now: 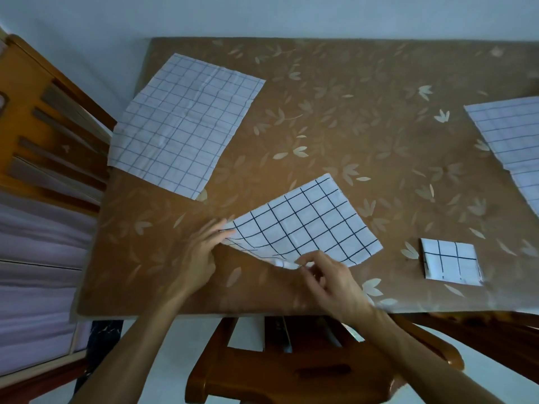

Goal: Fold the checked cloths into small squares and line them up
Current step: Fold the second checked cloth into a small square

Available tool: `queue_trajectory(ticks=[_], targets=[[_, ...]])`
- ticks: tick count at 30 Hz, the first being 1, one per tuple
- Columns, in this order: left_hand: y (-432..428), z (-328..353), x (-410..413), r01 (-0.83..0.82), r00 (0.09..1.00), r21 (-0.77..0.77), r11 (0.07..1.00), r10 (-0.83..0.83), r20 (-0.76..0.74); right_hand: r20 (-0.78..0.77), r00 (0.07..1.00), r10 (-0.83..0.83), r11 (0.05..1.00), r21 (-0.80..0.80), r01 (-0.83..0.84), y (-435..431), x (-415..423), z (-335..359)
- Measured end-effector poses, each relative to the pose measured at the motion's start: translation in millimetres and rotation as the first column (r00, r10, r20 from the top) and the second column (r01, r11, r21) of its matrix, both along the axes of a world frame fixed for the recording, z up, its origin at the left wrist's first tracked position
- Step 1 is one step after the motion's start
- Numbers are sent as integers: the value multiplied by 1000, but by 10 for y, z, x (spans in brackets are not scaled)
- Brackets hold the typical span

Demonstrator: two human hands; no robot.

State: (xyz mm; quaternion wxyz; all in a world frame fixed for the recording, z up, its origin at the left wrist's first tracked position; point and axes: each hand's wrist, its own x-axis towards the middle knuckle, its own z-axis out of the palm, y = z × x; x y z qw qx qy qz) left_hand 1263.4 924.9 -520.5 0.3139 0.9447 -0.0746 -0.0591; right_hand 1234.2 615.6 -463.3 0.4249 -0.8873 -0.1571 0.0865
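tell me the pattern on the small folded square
The folded square is white with dark grid lines; head view.

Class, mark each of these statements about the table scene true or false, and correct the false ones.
1. One small folded square lies on the table. True.
2. Both hands rest on the folded square. False: the left hand and right hand are at the middle cloth.
3. The right hand pinches the middle cloth's near edge. True.
4. Every cloth is folded small. False: the far-left cloth lies spread out.
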Motion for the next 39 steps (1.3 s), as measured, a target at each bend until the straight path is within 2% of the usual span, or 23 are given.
queue_trajectory(ticks=[2, 5, 7, 10, 14, 16, 18, 22, 25, 28, 30, 32, 34, 37, 39], targets=[[-81, 34, 2, 58, 998, -31, 998, -57, 12, 13, 999, -42, 998, 44, 42, -166, 6, 76], [-308, 96, 55, 18, 995, -172, 985, -1, 98, -1, 997, -74, 994, 79, 74, -343, -20, 94], [-433, 146, 80, -13, 990, -229, 973, 44, 131, 2, 995, -98, 995, 12, 98, -430, -46, 69], [-579, 352, 23, 39, 996, -256, 966, -18, 82, 58, 989, -139, 978, -150, 146, -549, -68, -21], [-614, 563, -125, 112, 988, -266, 957, -135, -72, 41, 972, -232, 968, -90, 235, -690, -84, -154], [-640, 616, -182, 21, 966, -368, 930, -113, -232, -35, 950, -311, 950, -22, 310, -740, -111, -162], [-646, 594, -215, -26, 941, -431, 902, -123, -315, -105, 921, -374, 926, 18, 378, -793, -139, -161], [-596, 413, -290, -14, 916, -310, 950, -112, -384, -141, 914, -381, 924, -18, 382, -886, -133, -166], [-651, 322, -392, -121, 892, -345, 931, -50, -449, -146, 938, -314, 949, -29, 313, -885, -73, -101], [-694, 316, -485, -223, 872, -407, 886, -6, -490, -217, 935, -281, 960, -46, 277, -907, 5, -109], [-648, 295, -543, -335, 840, -450, 828, 46, -541, -310, 923, -226, 974, -93, 207, -965, 70, -120], [-593, 258, -603, -463, 779, -453, 762, 106, -618, -362, 923, -133, 979, -192, 66, -1017, 109, -151], [-570, 246, -655, -564, 707, -453, 690, 121, -696, -416, 907, -63, 981, -192, -20, -1027, 129, -129], [-558, 243, -716, -684, 587, -432, 588, 91, -804, -468, 876, -116, 986, -157, 47, -1001, 130, -170], [-573, 231, -745, -729, 532, -397, 557, 97, -841, -478, 863, -166, 983, -153, 104, -951, 140, -182]])
